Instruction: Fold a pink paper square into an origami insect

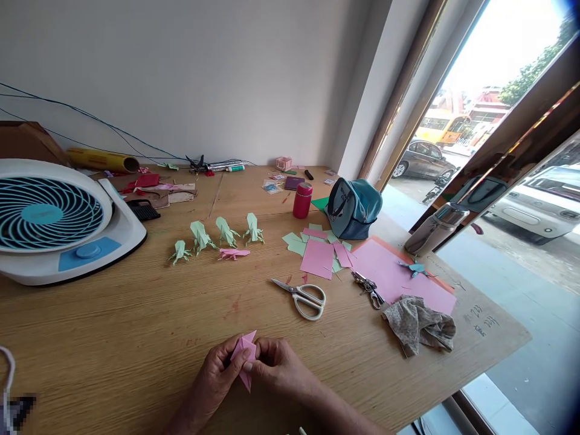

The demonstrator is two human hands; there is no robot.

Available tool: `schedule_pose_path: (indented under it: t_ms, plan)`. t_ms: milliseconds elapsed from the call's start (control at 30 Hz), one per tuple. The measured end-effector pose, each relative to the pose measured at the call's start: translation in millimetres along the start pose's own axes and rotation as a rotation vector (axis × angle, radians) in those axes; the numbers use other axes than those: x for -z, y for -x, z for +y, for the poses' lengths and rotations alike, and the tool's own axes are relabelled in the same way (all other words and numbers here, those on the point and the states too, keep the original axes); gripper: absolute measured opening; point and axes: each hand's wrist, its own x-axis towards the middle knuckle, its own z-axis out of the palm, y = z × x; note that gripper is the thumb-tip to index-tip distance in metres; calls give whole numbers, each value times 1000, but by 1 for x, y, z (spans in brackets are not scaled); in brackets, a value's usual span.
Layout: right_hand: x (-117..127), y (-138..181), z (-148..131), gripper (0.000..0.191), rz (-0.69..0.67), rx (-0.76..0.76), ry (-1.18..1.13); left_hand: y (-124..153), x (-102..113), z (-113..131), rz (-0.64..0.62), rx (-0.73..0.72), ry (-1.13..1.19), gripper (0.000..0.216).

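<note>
Pink paper point(245, 355) is being pinched between left hand point(216, 379) and right hand point(277, 367), both gripping it, nearer the person than the scissors point(304, 298). It is staying low over the surface point(136, 338), likely steadying creases.

L hand point(216, 376): bare; back of hand & knuckles in view, skin creased at the joints.
R hand point(277, 367): bare too; broad back, knuckles showing, fingers fairly thick.
Thumbnail point(248, 366): cut short, plain; other nails too small to tell.
Wrists: bare both sides, skin only.
L forearm point(185, 420): bare, short stretch in view, cut off by btm edge.
R forearm point(338, 414): bare, longer stretch in view, runs out at btm edge.
</note>
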Motion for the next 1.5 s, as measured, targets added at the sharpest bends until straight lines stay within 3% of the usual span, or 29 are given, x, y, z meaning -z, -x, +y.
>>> schedule_pose_path:
  t_ms: [233, 500, 733, 1067, 1500]
  plan:
    - [0, 1, -9, 53, -18, 17, 46, 2, 3, 2, -57, 45, 28, 37]
    - [5, 11, -17, 51, -42, 23, 93, 6, -4, 7, 33, 2, 26, 34]
    - [9, 9, -11, 45, -96, 19, 129, 5, -2, 13, -45, -6, 58, 35]
    - [4, 9, -19, 51, 11, 89, 96, 7, 3, 10, -140, 12, 84, 39]
    - [8, 12, -20, 49, 12, 190, 303, 4, 12, 0, -275, 88, 88, 46]
